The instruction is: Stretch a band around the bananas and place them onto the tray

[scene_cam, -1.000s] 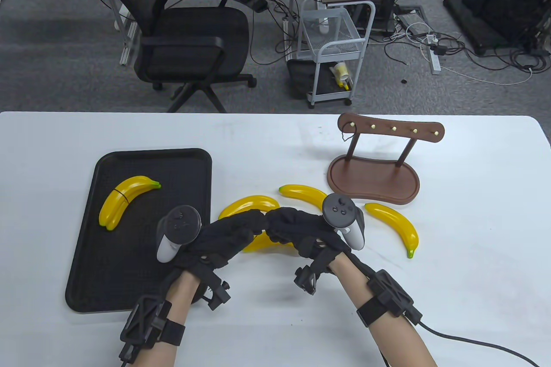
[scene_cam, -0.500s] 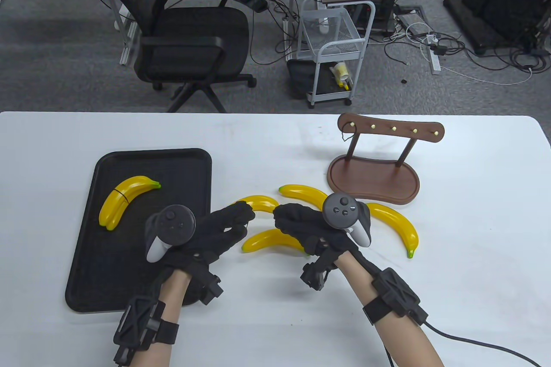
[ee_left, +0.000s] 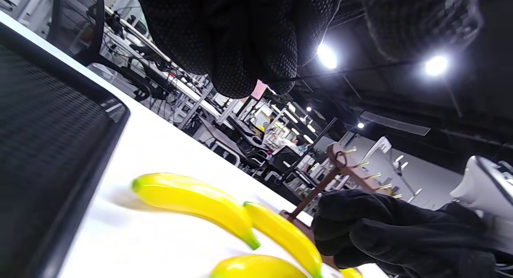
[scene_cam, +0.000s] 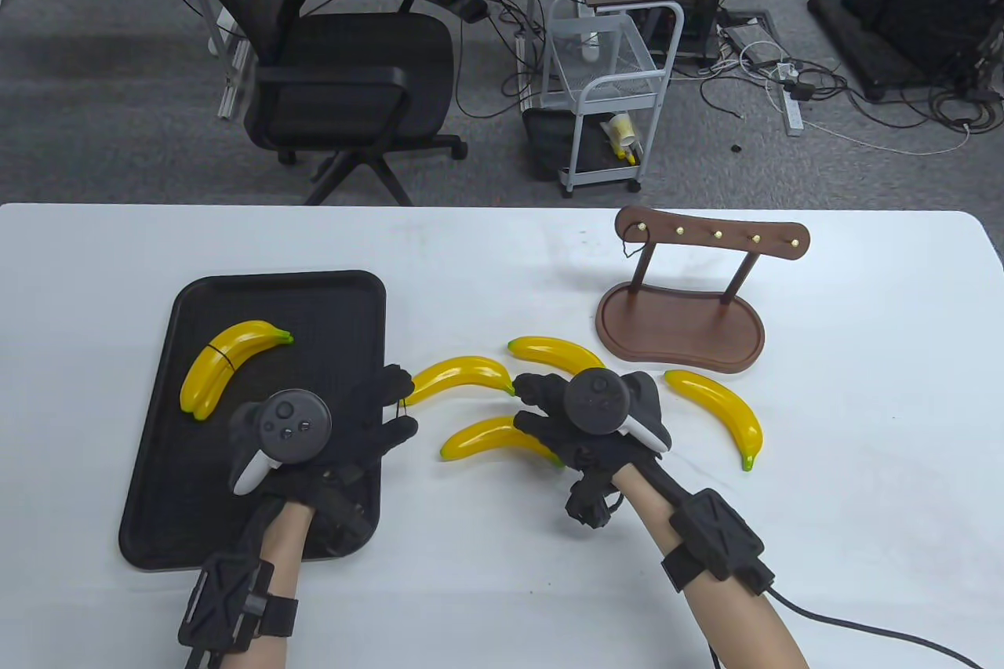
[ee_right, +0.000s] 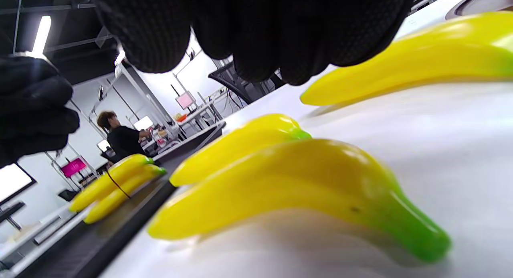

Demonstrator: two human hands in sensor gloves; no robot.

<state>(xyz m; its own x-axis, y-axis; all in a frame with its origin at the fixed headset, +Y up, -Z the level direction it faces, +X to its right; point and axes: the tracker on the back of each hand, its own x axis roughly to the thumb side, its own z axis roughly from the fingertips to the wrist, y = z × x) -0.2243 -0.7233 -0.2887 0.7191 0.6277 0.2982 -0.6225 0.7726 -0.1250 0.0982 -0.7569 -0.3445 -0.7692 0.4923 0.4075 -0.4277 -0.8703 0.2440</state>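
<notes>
Now pairing the next two bananas for the band

Seemingly, the left hand [scene_cam: 345, 426] is hovering over the right rim of the tray [scene_cam: 329, 316], thumb and forefinger spread, with a thin dark line running between them. That is probably the band, but it is too fine to be sure, so I cannot tell whether this hand is gripping anything. The right hand [scene_cam: 584, 418] is arching over the right end of the near banana [scene_cam: 486, 440], fingers loosely curled and gripping nothing.

The far-left banana [scene_cam: 459, 375] is lying just beyond the near one, not touching it. Two more bananas are lying apart further right, and a banded pair [scene_cam: 227, 363] is already resting on the tray.

To do this step well, the right hand should be nesting the two closest bananas curve to curve and lifting one end clear of the table, so the left can be slipping a widely opened loop over both tips.

The right wrist view is showing what the table view is hiding: the fingers [ee_right: 152, 29] are hanging above the near banana [ee_right: 280, 185] without touching it. The left wrist view is showing the hooks of the wooden rack [ee_left: 348, 165] behind the right hand
</notes>
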